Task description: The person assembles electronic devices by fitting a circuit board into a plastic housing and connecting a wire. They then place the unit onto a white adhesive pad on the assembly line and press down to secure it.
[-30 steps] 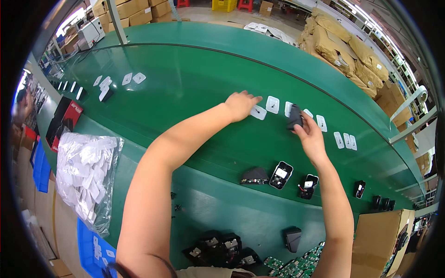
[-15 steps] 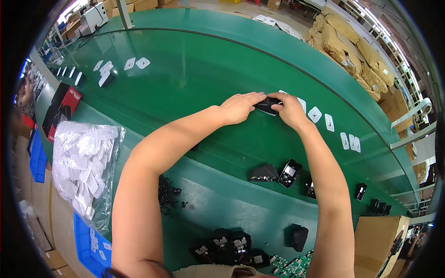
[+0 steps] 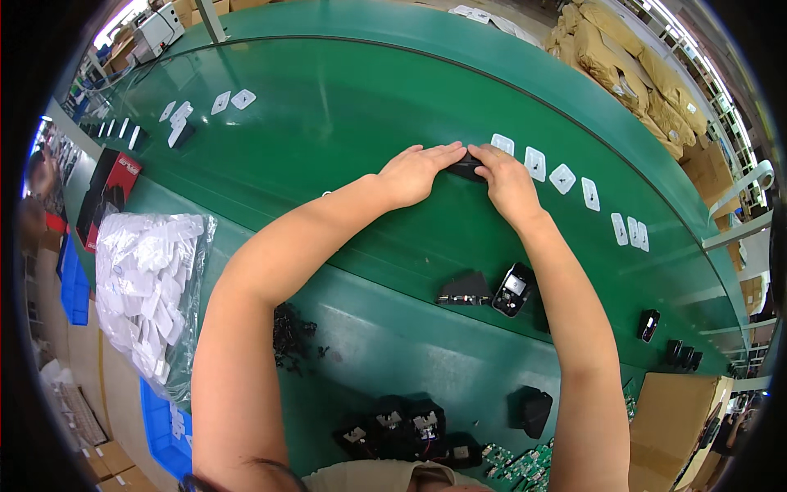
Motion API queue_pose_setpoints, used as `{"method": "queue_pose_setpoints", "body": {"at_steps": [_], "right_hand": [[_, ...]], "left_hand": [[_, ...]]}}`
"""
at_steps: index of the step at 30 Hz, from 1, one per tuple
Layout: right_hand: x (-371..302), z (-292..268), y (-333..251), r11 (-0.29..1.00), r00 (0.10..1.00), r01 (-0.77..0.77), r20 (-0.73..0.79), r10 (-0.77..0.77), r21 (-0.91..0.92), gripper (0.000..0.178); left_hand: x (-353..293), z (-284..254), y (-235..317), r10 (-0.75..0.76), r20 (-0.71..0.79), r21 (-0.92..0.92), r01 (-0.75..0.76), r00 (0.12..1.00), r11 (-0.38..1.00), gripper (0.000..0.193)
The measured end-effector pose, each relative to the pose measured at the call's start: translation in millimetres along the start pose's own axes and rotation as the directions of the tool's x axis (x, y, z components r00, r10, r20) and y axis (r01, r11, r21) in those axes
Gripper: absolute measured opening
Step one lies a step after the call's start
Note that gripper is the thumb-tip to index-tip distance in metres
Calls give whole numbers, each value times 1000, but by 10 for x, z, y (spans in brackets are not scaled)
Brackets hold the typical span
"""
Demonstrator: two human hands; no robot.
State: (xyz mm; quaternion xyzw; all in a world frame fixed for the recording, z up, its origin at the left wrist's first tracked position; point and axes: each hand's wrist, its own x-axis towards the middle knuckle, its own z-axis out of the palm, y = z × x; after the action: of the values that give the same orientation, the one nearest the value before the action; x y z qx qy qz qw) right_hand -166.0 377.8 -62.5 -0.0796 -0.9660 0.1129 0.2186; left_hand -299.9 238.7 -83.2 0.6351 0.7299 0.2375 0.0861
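Head view only on my end. Hands are together on one black case (image 3: 466, 170), out over the middle of the green desk (image 3: 352, 107). Left hand (image 3: 414, 174): fingers stretched across the left part of the case top; I can't tell if it grips or just presses. Right hand (image 3: 508, 182): clamped on the right end, thumb on the near side, fingers over the top. Underside of the case is hidden from me.

Just right of the hands I've got a row of white plates (image 3: 534, 164) running off to the right, each separate, the last three close together. Nearest one sits right behind the right hand. More white plates (image 3: 220, 102) lie at far left.

Near side of the belt-like strip, below the hands: a wedge-shaped black housing (image 3: 466, 289) just beside an open black housing (image 3: 514, 289) with a pale part inside. Further right, a smaller black unit (image 3: 648, 325), well apart.

Closest to the body: small black parts (image 3: 293, 336) by the left forearm, a cluster of black housings (image 3: 398, 422), a loose dark case (image 3: 537, 412), green circuit boards (image 3: 525, 466). Clear bag of white pieces (image 3: 147, 287) on the left, cardboard box (image 3: 676, 426) on the right.
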Motion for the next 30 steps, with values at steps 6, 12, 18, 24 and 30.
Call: {"method": "queue_pose_setpoints", "body": {"at_steps": [6,12,18,24,30], "right_hand": [[22,86,35,997,1000,-20,1,20,-77,30],[-3,155,-36,1000,996,-31,-81,31,3,29],[338,-70,315,880,926,-327,300,227,343,29],[191,-410,-158,977,978,-202,69,198,67,33],[-690,-796,-902,991,801,57,587,-115,117,50]], "left_hand": [[21,-3,58,-36,3,62,36,999,997,71],[-52,44,19,20,-80,222,-1,997,975,63],[292,229,282,17,-194,395,62,981,917,44],[416,128,177,-166,-357,231,259,919,938,23],[2,-388,85,-447,381,-674,574,809,464,38]]}}
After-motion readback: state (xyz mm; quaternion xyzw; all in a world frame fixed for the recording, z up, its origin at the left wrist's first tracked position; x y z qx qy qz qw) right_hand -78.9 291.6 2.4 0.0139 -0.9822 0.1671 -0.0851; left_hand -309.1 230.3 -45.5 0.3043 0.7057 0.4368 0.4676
